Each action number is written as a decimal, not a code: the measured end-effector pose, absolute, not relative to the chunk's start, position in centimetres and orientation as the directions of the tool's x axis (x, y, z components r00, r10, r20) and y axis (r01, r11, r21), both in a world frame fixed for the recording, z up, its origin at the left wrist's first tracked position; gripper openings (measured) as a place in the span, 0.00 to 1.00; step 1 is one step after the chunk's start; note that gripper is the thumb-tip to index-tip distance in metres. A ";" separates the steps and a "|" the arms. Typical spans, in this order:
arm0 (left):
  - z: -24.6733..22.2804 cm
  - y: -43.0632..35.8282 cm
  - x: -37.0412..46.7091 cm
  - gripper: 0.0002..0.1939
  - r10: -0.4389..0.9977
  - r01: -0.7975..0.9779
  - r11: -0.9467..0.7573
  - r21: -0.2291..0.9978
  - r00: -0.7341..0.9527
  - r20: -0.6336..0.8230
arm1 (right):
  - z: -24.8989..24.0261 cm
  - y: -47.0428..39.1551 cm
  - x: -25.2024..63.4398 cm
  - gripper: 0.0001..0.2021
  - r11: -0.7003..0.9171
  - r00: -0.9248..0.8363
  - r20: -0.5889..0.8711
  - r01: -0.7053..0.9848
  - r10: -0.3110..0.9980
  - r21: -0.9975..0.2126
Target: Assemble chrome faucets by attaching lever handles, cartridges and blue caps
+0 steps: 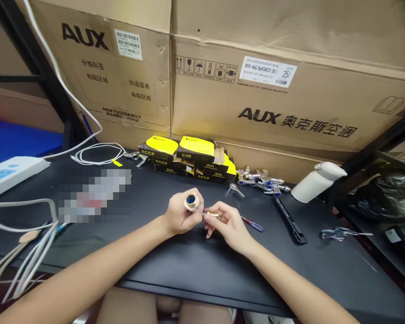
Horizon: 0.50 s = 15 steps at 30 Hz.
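1 metal ftg [191, 208], L grip [180, 213]

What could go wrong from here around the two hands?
The right hand pinches a small brass piece, which might slip. The left hand covers much of the metal fitting, which could hide a poor grip. The screwdriver lies near the right hand and might get knocked.

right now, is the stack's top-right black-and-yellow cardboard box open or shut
Open: a flap juts from the right of the box.
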<state>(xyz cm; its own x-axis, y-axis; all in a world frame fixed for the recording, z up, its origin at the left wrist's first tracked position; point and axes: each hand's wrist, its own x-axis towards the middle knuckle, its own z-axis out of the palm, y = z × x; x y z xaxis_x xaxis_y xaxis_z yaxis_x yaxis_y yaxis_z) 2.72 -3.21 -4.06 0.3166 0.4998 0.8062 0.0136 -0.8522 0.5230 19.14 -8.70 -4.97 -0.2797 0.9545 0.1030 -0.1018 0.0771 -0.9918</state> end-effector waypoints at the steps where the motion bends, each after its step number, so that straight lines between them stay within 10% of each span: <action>1: -4.0 -3.2 2.6 0.07 0.442 0.014 -0.886 0.463 0.326 0.836 | -5.0 -8.7 19.1 0.11 0.087 -0.275 0.111 -0.098 0.955 -0.991; 9: -2.3 -0.1 0.8 0.04 0.274 0.334 -0.918 0.216 0.137 0.952 | -3.8 -6.3 22.1 0.22 0.258 -0.054 0.257 0.009 0.965 -0.966; 15: -2.1 3.0 -0.6 0.10 0.628 0.843 -0.538 0.015 0.389 0.675 | -5.1 -3.0 27.3 0.18 0.280 0.316 0.376 0.309 0.871 -0.909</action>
<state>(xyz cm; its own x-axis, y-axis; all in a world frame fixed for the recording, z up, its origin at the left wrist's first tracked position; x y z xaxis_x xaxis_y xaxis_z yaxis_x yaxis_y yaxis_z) -0.61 3.00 -2.08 0.3887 0.6276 0.6746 0.8430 -0.5377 0.0146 27.26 -2.98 -5.14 0.3162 0.8712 0.3756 0.3090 0.2798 -0.9090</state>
